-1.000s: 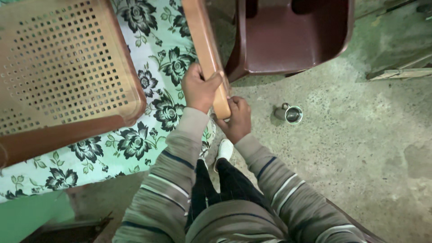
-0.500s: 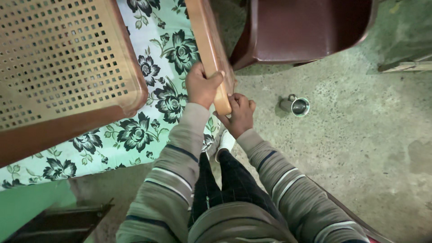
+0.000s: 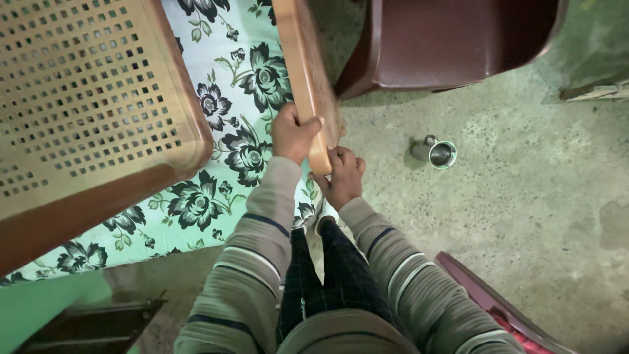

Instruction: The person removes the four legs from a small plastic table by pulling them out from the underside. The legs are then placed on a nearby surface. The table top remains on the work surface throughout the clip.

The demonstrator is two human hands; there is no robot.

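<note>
Both hands grip the wooden board [image 3: 306, 72] at its near end: left hand [image 3: 293, 134] wraps its edge, right hand [image 3: 342, 176] pinches below; the far end is cut off, above the floral cloth [image 3: 236, 124]

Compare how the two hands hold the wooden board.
The left hand wraps over the wooden board from its left side, thumb across the top edge; the right hand grips lower, at the board's near end, from the right. The left sits farther from the body. Both are closed on the board.
</note>
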